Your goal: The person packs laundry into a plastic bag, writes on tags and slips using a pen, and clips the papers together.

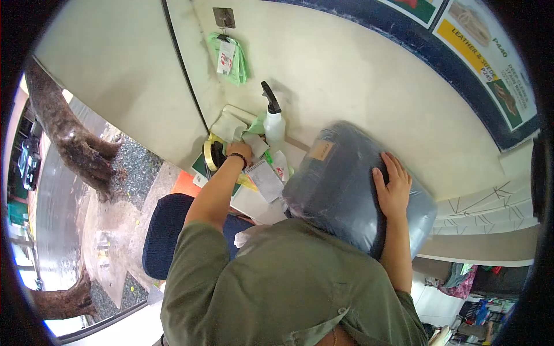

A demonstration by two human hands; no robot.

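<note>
While the bundle (340,187) at the table's (251,209) right edge is touched by spread, empty fingers (393,166) of the right hand (396,193), the rear-edge spray bottle (274,125) could be toppled were the left hand (239,151), amid papers (265,181) with grip indiscernible, swung sideways.

L. arm (210,196) reaches fwd and angles slightly inward, forearm bare below the elbow; L. hand (239,151) at its end shows its back, fingers mostly hidden, so grip can't be told. R. forearm (398,248), also bare, pts. fwd; R. hand (395,187) lies palm down, fingers extended, thumb held apart from them. Hands well apart, L. farther fwd than R.
</note>
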